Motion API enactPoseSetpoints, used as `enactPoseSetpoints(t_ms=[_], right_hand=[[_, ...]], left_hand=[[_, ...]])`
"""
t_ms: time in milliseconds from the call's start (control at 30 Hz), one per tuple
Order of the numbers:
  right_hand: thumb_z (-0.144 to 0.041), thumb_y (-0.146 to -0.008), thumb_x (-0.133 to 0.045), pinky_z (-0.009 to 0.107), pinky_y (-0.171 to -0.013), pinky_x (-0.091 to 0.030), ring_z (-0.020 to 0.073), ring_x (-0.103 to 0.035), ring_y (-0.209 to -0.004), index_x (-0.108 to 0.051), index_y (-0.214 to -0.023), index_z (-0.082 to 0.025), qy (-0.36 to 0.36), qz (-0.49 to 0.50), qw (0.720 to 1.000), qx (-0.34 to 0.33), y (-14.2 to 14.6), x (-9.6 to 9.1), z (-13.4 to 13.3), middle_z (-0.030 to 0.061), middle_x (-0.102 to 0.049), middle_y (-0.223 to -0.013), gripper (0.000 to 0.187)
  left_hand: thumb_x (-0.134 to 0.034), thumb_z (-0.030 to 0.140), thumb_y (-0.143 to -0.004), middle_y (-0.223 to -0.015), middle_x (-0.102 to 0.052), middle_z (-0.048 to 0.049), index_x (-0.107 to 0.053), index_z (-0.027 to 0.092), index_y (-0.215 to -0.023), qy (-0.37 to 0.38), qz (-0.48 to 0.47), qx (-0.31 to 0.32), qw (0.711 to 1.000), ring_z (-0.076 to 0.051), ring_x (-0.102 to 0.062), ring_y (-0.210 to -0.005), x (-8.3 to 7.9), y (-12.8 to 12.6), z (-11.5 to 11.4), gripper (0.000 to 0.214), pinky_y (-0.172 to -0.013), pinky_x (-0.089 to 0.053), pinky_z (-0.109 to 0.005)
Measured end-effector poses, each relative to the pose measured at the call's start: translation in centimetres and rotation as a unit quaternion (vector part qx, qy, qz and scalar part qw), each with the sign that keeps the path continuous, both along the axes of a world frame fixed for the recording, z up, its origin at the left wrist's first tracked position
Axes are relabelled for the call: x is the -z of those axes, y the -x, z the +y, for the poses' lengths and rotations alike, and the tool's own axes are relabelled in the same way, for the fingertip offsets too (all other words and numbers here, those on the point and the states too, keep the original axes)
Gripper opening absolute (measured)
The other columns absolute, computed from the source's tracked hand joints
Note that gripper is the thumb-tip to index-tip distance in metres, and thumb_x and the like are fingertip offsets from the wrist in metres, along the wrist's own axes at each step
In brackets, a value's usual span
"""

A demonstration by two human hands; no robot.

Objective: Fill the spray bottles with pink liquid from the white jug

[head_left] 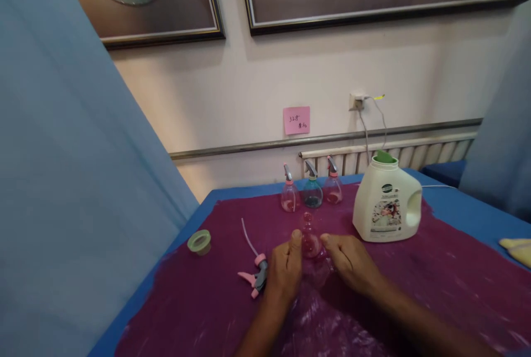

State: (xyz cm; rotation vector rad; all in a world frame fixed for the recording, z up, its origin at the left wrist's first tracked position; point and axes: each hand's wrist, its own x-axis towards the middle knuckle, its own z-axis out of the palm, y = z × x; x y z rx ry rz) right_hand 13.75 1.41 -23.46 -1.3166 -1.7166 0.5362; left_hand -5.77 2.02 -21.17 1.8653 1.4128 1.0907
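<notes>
A clear pink spray bottle without its spray head stands between my two hands, its narrow neck showing above my thumbs. My left hand is closed at the bottle's left side, thumb up, with most of its fingertips hidden. On the other side my right hand is closed, its thumb tip against the bottle's edge. Just left of my left hand lies a grey and pink trigger spray head, its thin tube pointing away from me. Farther left sits a pale green round cap.
Three spray bottles, two pink and one teal, stand behind. A large cream jug is on the right. A purple sheet covers the blue table. Yellow cloth lies at far right; blue curtain hangs left.
</notes>
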Motion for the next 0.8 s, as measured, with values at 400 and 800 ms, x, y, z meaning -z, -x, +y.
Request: enactPoseSetpoints(t_ms=[400,800], right_hand=[[-0.087,-0.110,-0.022,0.035,-0.061,-0.024,0.0153,-0.029,-0.061,-0.033,-0.064,-0.027,0.123,0.119,0.983,-0.065,-1.1,1.7,0.6,-0.0027,-0.033,-0.060,0.077],[-0.088,-0.110,-0.022,0.036,-0.062,-0.024,0.0157,-0.028,-0.062,-0.031,-0.064,-0.028,0.118,0.137,0.981,-0.065,-1.2,1.4,0.3,-0.0025,-0.032,-0.060,0.076]], left_hand=[[-0.025,0.078,-0.114,-0.057,-0.049,-0.0019,-0.039,0.027,-0.056,0.097,0.078,0.017,0.992,-0.021,-0.047,-0.063,-0.3,-1.2,-0.7,0.078,-0.067,-0.029,-0.036],[-0.023,0.076,-0.115,-0.053,-0.049,-0.0030,-0.037,0.028,-0.052,0.121,0.091,0.000,0.989,-0.022,-0.051,-0.060,-0.4,-1.1,-0.4,0.080,-0.071,-0.038,-0.037]])
